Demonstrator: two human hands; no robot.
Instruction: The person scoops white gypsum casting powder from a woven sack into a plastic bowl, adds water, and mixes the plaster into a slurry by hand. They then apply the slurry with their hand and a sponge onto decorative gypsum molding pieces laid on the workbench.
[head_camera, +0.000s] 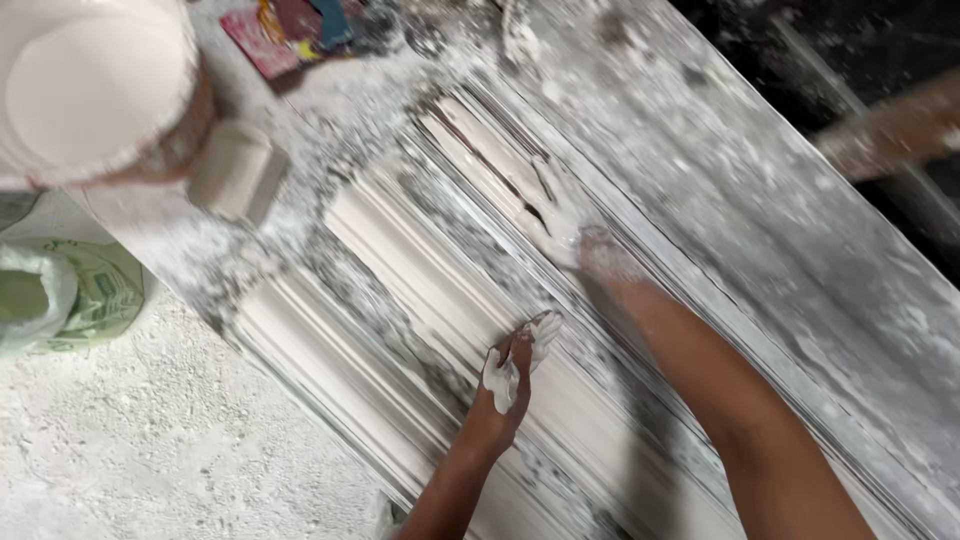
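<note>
Plaster-caked left hand (515, 362), fingers curled, and flat, open right hand (575, 225) press a ridged white moulding (400, 260) on the dusty worktop (760, 200).

moulding (420, 290) lies lengthwise along workbench (760, 200) | left hand (515, 365) on moulding, near bench's left edge | right hand (585, 240) on moulding, farther in | block (235, 170) and bucket (90, 90) at bench's far left corner | sack (70, 295) on floor, left of bench

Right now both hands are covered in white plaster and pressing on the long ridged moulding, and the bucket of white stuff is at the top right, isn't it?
Nearly. The head view shows the bucket at the top left, not right. The left hand and right hand, white with plaster, do rest on the ridged moulding.
</note>
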